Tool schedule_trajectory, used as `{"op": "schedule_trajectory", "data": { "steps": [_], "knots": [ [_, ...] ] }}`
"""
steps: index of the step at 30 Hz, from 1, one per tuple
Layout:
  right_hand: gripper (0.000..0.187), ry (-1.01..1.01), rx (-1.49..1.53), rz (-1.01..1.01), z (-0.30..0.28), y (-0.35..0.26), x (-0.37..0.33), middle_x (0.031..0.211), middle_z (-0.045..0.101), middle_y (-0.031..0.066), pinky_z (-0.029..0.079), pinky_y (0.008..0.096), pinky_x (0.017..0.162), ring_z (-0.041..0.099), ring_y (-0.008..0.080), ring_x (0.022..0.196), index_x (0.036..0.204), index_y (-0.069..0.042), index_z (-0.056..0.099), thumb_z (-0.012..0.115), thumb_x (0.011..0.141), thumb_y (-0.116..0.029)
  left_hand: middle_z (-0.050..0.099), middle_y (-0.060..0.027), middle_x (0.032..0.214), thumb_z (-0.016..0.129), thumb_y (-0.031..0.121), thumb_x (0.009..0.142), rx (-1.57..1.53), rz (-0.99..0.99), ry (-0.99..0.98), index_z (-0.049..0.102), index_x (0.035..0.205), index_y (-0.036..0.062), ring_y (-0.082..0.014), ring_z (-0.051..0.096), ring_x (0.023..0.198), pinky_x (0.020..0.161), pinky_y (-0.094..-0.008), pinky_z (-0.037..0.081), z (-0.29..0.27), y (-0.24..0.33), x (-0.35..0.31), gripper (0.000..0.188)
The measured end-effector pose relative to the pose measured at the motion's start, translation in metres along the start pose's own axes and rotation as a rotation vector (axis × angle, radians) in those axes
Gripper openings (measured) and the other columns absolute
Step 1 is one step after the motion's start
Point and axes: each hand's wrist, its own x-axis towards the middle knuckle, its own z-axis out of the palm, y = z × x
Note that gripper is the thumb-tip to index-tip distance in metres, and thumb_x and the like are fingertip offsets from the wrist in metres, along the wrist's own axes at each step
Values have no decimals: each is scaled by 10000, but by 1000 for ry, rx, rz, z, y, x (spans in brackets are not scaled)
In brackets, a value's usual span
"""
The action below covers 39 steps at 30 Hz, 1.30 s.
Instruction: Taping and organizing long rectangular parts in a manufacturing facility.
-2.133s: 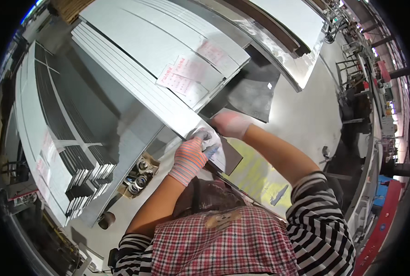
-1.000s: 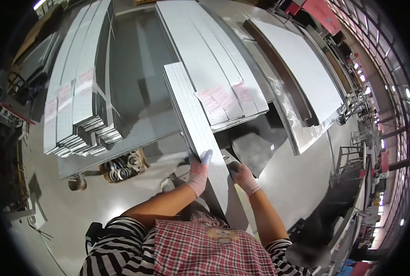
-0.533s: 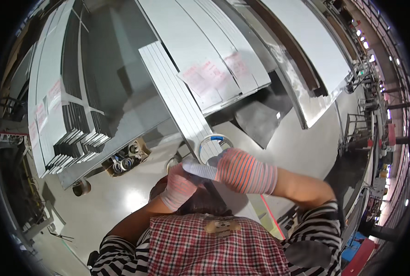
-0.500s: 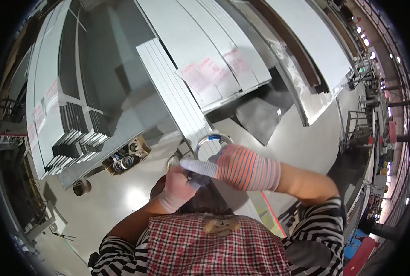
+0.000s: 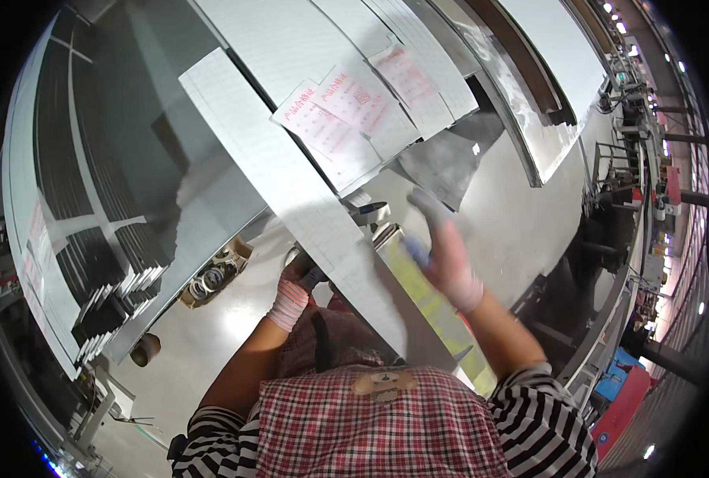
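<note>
A long white panel slants across the middle, its near end close to my checked apron. My left hand, in a striped glove with dark fingertips, is closed at the panel's left edge; the panel partly hides what it holds. Just above that hand a curved band shows at the same edge. My right hand, also gloved, hangs right of the panel with thumb and fingers apart, blurred by motion. Between it and the panel, a dark, shiny loop sticks out from the panel's right edge.
Wide white panels with red-printed paper slips lie beyond. Strapped stacks of panels stand on the left. A box of tape rolls sits on the floor at left. A yellowish-green surface runs below my right hand.
The narrow stacked edges faced up before; now one broad white face does. My right hand has left the tape roll at the panel and moved right, its fingers spreading. My left hand shifted slightly left.
</note>
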Motion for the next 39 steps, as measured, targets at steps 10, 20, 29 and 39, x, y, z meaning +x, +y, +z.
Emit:
{"op": "schedule_trajectory", "data": {
  "steps": [10, 20, 29, 39],
  "knots": [
    [657, -105, -266, 144, 62, -73, -56, 1315, 473, 294, 483, 505, 918, 542, 457, 1128, 1312, -182, 545, 777, 698, -163, 696, -59, 985, 571, 283, 955, 132, 114, -320, 649, 1127, 58, -206, 663, 868, 790, -344, 519, -40, -69, 123, 294],
    [649, -25, -291, 113, 57, -71, -63, 1287, 488, 318, 475, 523, 911, 549, 484, 1084, 1269, -143, 556, 765, 655, -143, 673, -85, 1014, 635, 245, 933, 459, -216, 21, 627, 1027, 33, -181, 649, 975, 890, -306, 505, -85, -45, -1, 232],
    [723, 264, 331, 170, 22, -78, -52, 1350, 456, 275, 360, 494, 1054, 457, 450, 1213, 1303, 32, 466, 814, 690, -127, 689, -145, 1075, 662, 265, 888, 1621, -67, -113, 586, 1204, 51, -273, 676, 931, 824, -362, 532, 108, 120, -3, 389],
    [306, -679, -312, -306, 5, -7, 58, 891, 693, 171, 528, 435, 715, 666, 366, 813, 864, -75, 710, 689, 832, -379, 681, -160, 1099, 617, 345, 903, 1552, -25, -179, 540, 1184, 59, -332, 670, 1002, 833, -436, 542, 103, 154, -18, 408]
  ]
}}
